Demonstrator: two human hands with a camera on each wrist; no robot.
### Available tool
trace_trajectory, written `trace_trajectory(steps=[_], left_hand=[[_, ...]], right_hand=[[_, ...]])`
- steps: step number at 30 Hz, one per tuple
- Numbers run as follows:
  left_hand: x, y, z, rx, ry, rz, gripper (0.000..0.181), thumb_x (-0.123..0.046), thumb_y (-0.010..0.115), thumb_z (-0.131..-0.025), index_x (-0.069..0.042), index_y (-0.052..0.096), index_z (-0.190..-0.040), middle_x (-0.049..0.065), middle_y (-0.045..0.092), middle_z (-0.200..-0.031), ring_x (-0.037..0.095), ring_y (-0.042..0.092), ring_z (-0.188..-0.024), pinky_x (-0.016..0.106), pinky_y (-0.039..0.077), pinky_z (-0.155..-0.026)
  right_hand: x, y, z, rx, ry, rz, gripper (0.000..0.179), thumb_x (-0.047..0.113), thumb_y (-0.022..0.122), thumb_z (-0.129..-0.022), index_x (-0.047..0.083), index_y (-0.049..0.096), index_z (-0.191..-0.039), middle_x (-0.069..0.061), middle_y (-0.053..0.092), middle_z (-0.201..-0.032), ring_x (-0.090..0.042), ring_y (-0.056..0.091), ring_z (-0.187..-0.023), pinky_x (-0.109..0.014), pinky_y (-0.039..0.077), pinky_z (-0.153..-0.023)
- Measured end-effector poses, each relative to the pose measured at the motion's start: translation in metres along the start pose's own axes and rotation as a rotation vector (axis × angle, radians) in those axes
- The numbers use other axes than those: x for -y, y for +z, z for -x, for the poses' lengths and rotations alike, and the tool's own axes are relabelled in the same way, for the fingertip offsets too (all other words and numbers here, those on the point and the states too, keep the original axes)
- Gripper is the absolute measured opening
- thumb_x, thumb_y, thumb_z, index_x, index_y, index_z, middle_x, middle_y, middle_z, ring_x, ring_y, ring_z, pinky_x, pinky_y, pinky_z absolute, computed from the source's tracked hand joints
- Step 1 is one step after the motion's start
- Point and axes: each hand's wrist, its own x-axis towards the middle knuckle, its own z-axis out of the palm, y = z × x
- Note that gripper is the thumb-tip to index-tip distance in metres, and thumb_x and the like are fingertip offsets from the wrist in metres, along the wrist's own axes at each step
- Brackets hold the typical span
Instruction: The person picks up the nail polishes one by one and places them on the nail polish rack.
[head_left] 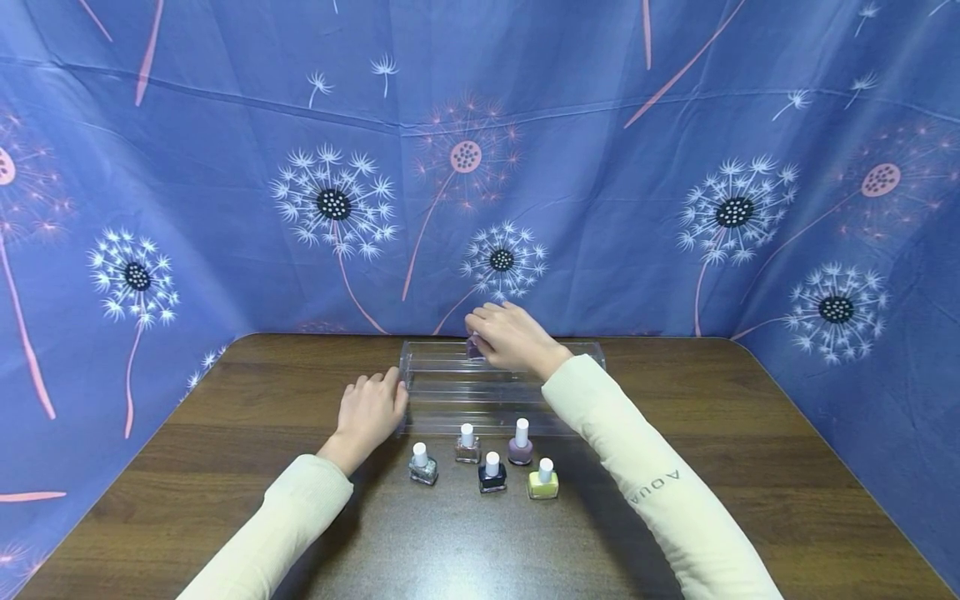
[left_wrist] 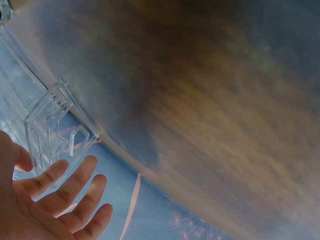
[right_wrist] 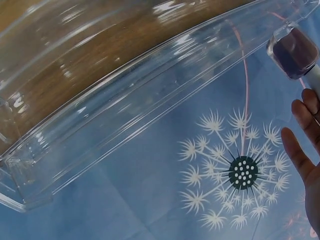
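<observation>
1. Hands first: the right hand (head_left: 513, 337) has a purple polish bottle (right_wrist: 294, 51) pinched by its white cap (right_wrist: 313, 76), up at the back tier of the clear rack (head_left: 450, 387). Can't tell if the glass touches the tier.

2. The left hand (head_left: 371, 408) is just at the rack's left end, fingers loose and a bit spread, not wrapped round anything. Can't say how much it's bracing.

3. Progress, my read: pretty early. One bottle is up at the rack in the fingers, not let go of, and I can't spot any others on the tiers, though the right arm hides some of that.

4. Left over: five bottles stand on the table just in front of the rack. Back pair is a brownish one (head_left: 468, 451) and a mauve one (head_left: 521, 452); nearer are glittery silver (head_left: 423, 471), black (head_left: 492, 477) and yellow (head_left: 543, 485).

5. In the way: the right sleeve (head_left: 652, 483) crosses the rack's right end, and see-through plastic makes the tier edges hard to read.

6. Beyond that, wood-look table (head_left: 712, 400) and a blue dandelion cloth (head_left: 600, 208) right behind the rack.
</observation>
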Motion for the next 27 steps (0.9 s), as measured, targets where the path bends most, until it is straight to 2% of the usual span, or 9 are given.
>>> trace_trajectory(steps=[11, 27], left_hand=[[0.001, 0.001, 0.0, -0.029, 0.011, 0.004, 0.019, -0.023, 0.049, -0.089, -0.005, 0.056, -0.087, 0.014, 0.063, -0.073, 0.035, 0.059, -0.066, 0.046, 0.043, -0.056], [0.002, 0.003, -0.001, 0.001, 0.005, 0.0, 0.021, -0.025, 0.047, -0.09, -0.005, 0.056, -0.09, 0.014, 0.064, -0.075, 0.034, 0.059, -0.067, 0.045, 0.044, -0.056]], right_hand=[[0.002, 0.007, -0.009, 0.049, 0.051, -0.013, 0.004, 0.014, 0.056, -0.084, 0.015, 0.053, -0.082, 0.003, 0.058, -0.077, -0.016, 0.052, -0.076, -0.032, 0.042, -0.066], [0.007, 0.023, -0.013, 0.098, 0.081, -0.017, 0.004, 0.017, 0.054, -0.086, 0.015, 0.054, -0.084, 0.003, 0.06, -0.081, -0.016, 0.055, -0.08, -0.032, 0.045, -0.07]])
